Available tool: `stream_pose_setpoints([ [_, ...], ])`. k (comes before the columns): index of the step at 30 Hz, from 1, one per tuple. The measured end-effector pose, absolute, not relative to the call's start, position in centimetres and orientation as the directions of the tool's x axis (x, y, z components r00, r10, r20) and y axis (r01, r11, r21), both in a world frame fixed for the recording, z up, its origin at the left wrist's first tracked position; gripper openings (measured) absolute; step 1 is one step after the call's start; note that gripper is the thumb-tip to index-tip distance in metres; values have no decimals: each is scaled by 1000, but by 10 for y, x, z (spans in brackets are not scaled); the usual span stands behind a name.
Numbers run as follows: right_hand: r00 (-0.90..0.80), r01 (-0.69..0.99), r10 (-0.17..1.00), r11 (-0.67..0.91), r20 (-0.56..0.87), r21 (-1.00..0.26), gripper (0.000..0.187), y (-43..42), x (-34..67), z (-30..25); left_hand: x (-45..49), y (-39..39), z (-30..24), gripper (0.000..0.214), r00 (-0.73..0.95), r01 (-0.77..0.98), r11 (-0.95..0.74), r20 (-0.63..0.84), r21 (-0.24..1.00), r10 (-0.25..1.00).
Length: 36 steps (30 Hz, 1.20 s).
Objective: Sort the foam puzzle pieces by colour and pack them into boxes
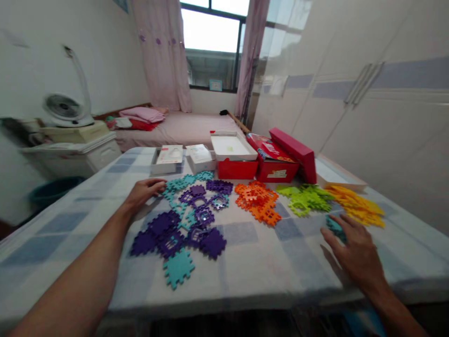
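Note:
Flat notched plastic tiles lie sorted by colour on a checked tablecloth (pixel 252 262): a mixed purple and teal heap (pixel 185 220), an orange pile (pixel 257 200), a green pile (pixel 305 199) and a yellow pile (pixel 354 203). My left hand (pixel 143 193) rests at the left edge of the teal tiles, fingers curled and touching them. My right hand (pixel 354 250) lies palm down near the table's right front, fingers spread over one teal tile (pixel 335 226) beside the yellow pile.
Behind the tiles stand red boxes (pixel 277 164), one with a white lid (pixel 233 147), and two small white cartons (pixel 182 159). A fan (pixel 65 108) sits on a cabinet at the left. A bed (pixel 175 126) and window lie beyond; wardrobe doors (pixel 368 93) stand right.

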State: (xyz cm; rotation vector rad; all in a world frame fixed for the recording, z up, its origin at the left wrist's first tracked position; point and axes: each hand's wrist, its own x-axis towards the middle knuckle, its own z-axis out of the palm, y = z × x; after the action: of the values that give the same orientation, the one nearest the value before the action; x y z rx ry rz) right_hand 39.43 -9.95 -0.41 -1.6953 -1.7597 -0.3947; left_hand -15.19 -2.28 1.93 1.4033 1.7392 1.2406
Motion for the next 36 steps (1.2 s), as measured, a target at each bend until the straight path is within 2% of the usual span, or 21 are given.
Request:
stream_pose_setpoints([
  [4, -198, 835, 804, 438, 560, -334, 39, -120, 303, 8, -152, -19, 16, 45, -284, 389, -7, 127, 921, 950],
  [7, -417, 650, 760, 633, 498, -420, 36, -149, 223, 12, -153, -19, 15, 46, -286, 368, -11, 125, 930, 950],
  [10, -565, 531, 704, 710, 430, -463, 40, -170, 160, 12, -152, -21, 16, 45, -275, 350, -24, 127, 936, 953],
  [13, -621, 555, 700, 711, 354, -432, 45, -177, 123, 12, -152, -22, 16, 43, -262, 340, -33, 128, 940, 956],
  [18, -557, 667, 777, 628, 293, -401, 33, -174, 104, 10, -154, -19, 13, 44, -267, 350, -28, 128, 936, 955],
  [21, -547, 653, 779, 627, 308, -425, 26, -172, 103, 9, -153, -18, 11, 45, -255, 400, -30, 143, 916, 956],
  [26, -502, 468, 721, 691, 477, -550, 44, -170, 118, 10, -143, -21, 9, 38, -255, 669, -59, 303, 741, 918],
  [29, -418, 453, 735, 678, 534, -579, 44, -163, 150, 13, -138, -21, 9, 39, -251, 744, -41, 336, 667, 908],
  [33, -205, 642, 765, 576, 610, -507, 35, -140, 225, 15, -134, -19, 16, 43, -214, 815, 18, 271, 580, 939],
  [36, -10, 821, 734, 394, 679, -414, 30, -124, 292, 14, -131, -16, 27, 46, -150, 869, 30, 206, 494, 967],
])
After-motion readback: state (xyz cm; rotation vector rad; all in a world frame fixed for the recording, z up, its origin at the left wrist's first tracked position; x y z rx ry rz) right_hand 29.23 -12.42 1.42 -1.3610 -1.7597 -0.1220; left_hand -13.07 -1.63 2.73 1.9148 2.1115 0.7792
